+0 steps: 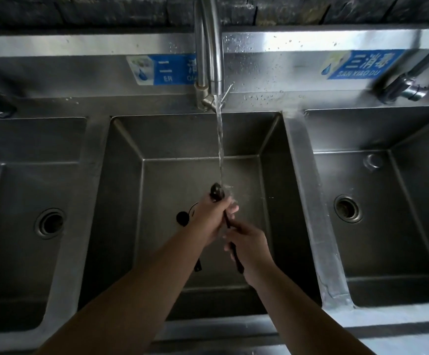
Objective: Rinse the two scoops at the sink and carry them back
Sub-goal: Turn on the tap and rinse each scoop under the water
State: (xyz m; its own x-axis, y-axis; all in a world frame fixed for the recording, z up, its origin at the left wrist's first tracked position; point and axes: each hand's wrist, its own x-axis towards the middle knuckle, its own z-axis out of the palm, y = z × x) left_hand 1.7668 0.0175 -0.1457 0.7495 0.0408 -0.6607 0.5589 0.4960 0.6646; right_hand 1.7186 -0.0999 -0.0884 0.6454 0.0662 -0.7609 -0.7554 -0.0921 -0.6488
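Note:
Over the middle basin (121, 201) of a steel sink, a black scoop (217, 191) has its bowl under the running water from the faucet (214, 60). My left hand (214, 216) is wrapped around the scoop's neck just below the bowl. My right hand (249, 245) grips the lower part of its black handle, whose end sticks out past my wrist. A second black scoop (182, 217) lies on the basin floor, mostly hidden under my left forearm, with its round bowl and handle tip showing.
A left basin (29, 155) and a right basin (400, 175) flank the middle one, each with a round drain. A second faucet (413, 80) stands at the back right. Blue labels are stuck on the wet backsplash. The sink's front rim runs along the bottom.

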